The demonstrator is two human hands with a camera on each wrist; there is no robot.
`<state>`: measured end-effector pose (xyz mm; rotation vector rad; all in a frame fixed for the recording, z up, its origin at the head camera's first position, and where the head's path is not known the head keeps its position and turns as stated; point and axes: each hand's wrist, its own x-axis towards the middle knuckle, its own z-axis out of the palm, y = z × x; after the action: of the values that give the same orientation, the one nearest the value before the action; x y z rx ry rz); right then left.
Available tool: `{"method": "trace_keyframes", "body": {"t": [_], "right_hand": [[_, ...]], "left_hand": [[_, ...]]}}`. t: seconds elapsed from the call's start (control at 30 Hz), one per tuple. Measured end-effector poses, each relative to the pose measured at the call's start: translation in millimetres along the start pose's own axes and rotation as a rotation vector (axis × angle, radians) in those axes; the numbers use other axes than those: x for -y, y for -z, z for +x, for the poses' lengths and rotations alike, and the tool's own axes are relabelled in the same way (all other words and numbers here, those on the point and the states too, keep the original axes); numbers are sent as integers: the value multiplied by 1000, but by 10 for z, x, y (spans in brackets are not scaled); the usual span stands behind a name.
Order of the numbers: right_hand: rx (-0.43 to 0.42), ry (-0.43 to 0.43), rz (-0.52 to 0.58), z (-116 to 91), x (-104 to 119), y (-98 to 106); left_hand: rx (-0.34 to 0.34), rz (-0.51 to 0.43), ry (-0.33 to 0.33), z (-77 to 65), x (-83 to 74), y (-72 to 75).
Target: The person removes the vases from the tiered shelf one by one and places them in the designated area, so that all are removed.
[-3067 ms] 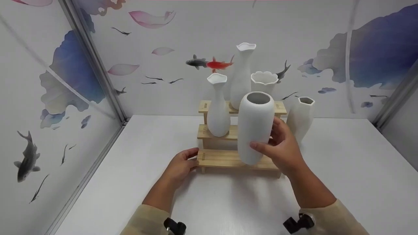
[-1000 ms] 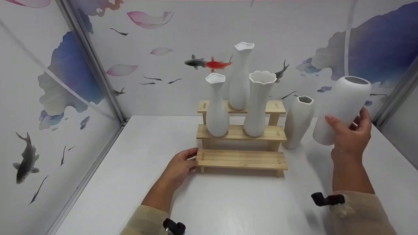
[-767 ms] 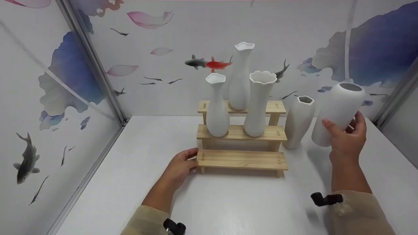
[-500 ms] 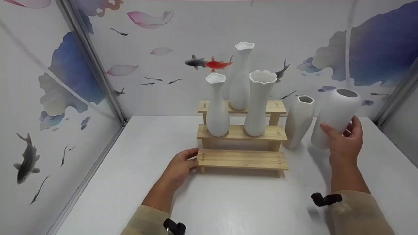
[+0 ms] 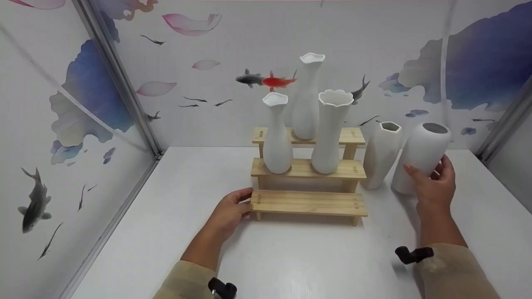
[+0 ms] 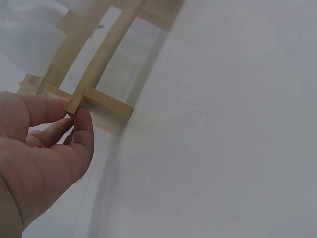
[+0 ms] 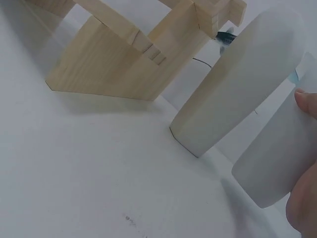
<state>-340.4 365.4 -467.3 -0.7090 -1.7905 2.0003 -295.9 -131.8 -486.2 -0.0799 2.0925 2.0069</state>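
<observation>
On the far right part of the white surface (image 5: 299, 257), my right hand (image 5: 436, 191) grasps a matte white, round-shouldered, ceramic-looking vase (image 5: 420, 160) by its lower side, thumb across the front. I cannot tell whether its base touches down all round. Just left of it, across a narrow gap, stands a cream, facet-sided vase with an angular mouth (image 5: 380, 160). My left hand (image 5: 226, 214) pinches the left end of the lowest shelf of a pale wooden three-tier stand (image 5: 307, 203).

My judgement: this calls for a slow, level touch, feeling the base sit flat before the grip loosens, and drawing the fingers off to the right so the cream vase is not nudged.

The surface's far edge meets a painted wall (image 5: 216, 124); its right edge slants away beyond my right wrist, with some room between. The widest stretch for moving lies between my forearms, in front of the stand; the front edge is out of view.
</observation>
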Motion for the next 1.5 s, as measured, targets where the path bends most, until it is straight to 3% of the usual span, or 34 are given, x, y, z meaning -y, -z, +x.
{"method": "trace_keyframes", "body": {"t": [0.6, 1.2, 1.5], "right_hand": [[44, -24, -26, 57, -66, 33], [68, 4, -28, 63, -89, 46], [24, 53, -24, 52, -108, 35]], "left_hand": [[-2, -2, -10, 6, 6, 0], [-11, 9, 5, -13, -9, -12], [-7, -3, -4, -2, 3, -1]]}}
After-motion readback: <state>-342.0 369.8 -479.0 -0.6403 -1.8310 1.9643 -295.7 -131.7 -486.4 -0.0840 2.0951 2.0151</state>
